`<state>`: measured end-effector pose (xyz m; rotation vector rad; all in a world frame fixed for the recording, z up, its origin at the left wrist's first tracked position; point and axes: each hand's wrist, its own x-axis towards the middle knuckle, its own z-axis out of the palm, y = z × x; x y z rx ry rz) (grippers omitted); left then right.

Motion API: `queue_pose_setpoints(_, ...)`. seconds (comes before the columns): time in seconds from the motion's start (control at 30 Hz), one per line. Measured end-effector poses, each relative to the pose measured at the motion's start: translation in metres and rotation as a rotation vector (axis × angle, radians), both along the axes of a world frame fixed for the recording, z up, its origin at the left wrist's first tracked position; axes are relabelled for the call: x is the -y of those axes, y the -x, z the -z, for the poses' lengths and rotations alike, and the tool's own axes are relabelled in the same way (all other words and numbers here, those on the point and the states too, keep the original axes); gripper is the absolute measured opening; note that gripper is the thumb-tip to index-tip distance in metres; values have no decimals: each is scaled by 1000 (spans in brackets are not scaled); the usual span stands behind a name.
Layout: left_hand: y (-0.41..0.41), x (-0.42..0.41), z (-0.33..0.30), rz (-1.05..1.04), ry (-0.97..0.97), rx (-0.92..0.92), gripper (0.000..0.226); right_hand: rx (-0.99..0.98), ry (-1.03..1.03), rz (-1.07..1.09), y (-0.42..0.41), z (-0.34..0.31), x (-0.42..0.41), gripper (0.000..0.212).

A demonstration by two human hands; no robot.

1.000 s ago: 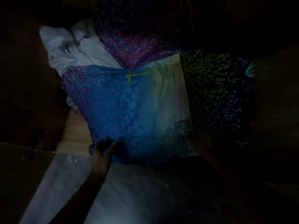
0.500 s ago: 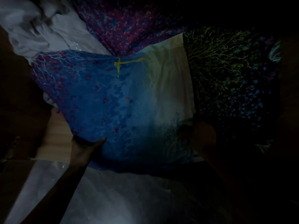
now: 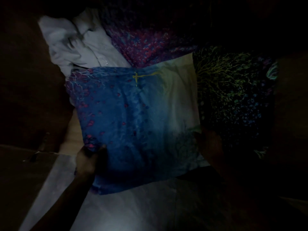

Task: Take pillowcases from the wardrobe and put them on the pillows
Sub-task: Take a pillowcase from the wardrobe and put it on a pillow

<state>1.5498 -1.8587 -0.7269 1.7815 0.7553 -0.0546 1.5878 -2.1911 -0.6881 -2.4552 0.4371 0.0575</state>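
Very dark here, and much of the view is lost to shadow. In the middle lies the blue pillow [image 3: 133,127], its pillowcase printed with red specks and pale branches, fading to white on its right side. The left hand [image 3: 88,160] is at the near left corner, fingers curled onto the edge of the fabric, gripping it. The right hand [image 3: 210,144] is at the pillow's right edge near the near corner, but it is only a dark shape; whether it grips or just rests there I cannot tell. Far beyond the pillow sits a purple-and-red pillow [image 3: 146,42], its far part swallowed by darkness. To the right, a dark pillow with green branches [image 3: 233,97], touching the blue one. Far left, crumpled white cloth [image 3: 70,45], blurred. Nearest, a pale sheet [image 3: 125,210].
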Motion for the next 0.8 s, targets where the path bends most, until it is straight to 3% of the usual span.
queue_pose_setpoints(0.13,22,-2,-44,-215,-32,186,27,46,-61,-2,14,-34,-3,32)
queue_pose_setpoints(0.27,53,-18,-84,-220,-306,253,30,79,-91,-38,37,-79,-13,31)
queue_pose_setpoints(0.37,80,-26,-119,-266,-355,311,26,-59,-86,-118,50,-108,-20,37)
queue_pose_setpoints(0.5,118,-34,-176,-213,-399,409,20,-266,-222,-148,71,-141,-28,42)
queue_pose_setpoints(0.63,142,-38,-233,-160,-527,471,24,-293,-275,-171,99,-169,-41,27)
queue_pose_setpoints(0.8,159,-45,-307,-71,-620,555,14,-305,-325,-188,133,-203,-65,18)
